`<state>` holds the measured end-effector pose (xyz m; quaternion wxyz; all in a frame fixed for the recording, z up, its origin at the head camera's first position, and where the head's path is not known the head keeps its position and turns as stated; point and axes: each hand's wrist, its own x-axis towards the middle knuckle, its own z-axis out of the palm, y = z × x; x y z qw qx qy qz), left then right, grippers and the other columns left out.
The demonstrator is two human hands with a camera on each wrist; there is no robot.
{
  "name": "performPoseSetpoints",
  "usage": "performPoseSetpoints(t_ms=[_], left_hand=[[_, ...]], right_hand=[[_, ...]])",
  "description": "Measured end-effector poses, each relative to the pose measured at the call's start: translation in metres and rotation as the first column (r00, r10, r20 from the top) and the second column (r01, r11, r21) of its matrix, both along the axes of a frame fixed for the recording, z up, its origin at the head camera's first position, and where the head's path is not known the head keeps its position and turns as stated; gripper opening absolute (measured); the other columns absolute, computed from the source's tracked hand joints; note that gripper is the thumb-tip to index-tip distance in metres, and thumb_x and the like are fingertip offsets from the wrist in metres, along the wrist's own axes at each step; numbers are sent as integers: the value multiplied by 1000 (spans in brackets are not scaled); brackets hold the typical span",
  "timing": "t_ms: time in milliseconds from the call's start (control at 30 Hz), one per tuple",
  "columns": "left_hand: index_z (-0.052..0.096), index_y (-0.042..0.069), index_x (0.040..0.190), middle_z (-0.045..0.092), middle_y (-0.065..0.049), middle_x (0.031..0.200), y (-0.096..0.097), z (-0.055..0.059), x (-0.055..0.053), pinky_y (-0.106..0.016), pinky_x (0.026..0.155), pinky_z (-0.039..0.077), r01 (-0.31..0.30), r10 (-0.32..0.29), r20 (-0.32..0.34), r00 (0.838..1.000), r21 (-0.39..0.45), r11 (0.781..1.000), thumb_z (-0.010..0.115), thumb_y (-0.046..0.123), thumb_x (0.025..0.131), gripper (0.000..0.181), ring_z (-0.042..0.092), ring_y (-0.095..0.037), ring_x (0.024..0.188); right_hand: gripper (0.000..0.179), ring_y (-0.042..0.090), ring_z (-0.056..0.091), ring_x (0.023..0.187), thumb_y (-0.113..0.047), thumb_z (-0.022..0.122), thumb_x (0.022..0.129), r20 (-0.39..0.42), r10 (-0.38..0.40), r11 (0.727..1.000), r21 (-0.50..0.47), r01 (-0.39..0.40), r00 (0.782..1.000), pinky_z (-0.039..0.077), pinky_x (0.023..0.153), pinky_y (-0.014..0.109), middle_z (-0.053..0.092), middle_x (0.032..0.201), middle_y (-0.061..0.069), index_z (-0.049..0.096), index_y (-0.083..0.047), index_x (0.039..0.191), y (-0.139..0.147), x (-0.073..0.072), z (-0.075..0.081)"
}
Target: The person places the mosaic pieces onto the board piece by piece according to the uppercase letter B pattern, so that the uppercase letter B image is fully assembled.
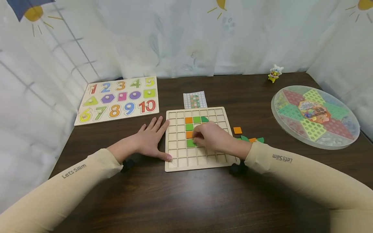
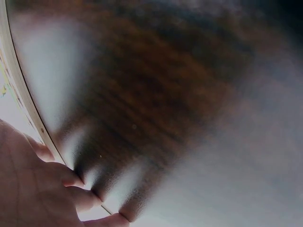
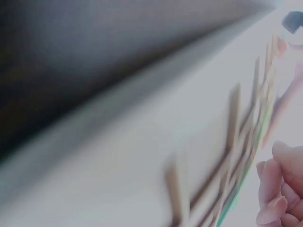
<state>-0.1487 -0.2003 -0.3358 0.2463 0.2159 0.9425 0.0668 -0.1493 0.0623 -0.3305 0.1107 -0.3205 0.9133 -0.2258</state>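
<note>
Spread left hand (image 1: pixel 150 140) is usefully steadying the grid board (image 1: pixel 192 161) from its left; curled right hand (image 1: pixel 214 137) is working mid-board, grip unclear.

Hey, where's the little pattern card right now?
In the head view, the card lies near the middle, at the far edge of the grid board, to the right of the number puzzle.

We see a dark wood-grained table (image 1: pixel 140 200) catching a pale sheen (image 1: pixel 199 194), with white curtains (image 1: pixel 128 42) bearing yellow suns (image 1: pixel 33 13) around it.
</note>
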Motion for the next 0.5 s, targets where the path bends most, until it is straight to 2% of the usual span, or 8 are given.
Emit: performPoseSetpoints(t_ms=[133,300,500], left_hand=[[-2,6,165,-8,-25,171,0,0,0,-73,120,9,1,-1,2,1000,5,1000,73,75,76,135,-6,-49,157],[-2,6,165,-8,-25,171,-1,-1,0,-73,120,8,0,0,2,1000,-2,1000,73,76,76,135,-6,-48,157],[-1,6,165,-8,-25,171,-1,-3,-1,-73,120,9,5,-5,-6,1000,-5,1000,72,76,75,136,-6,-48,158]], right_hand=[[6,12,66,80,-11,74,94,38,-58,998,-35,59,998,56,77,31,76,91,1,77,-9,98,20,-5,5],[13,16,67,86,-13,73,95,76,-151,988,-18,152,986,56,80,36,76,96,4,77,-7,107,60,-19,10],[16,23,68,92,-13,70,98,57,-239,971,23,238,969,56,84,44,75,102,8,75,-8,111,114,-36,5]])
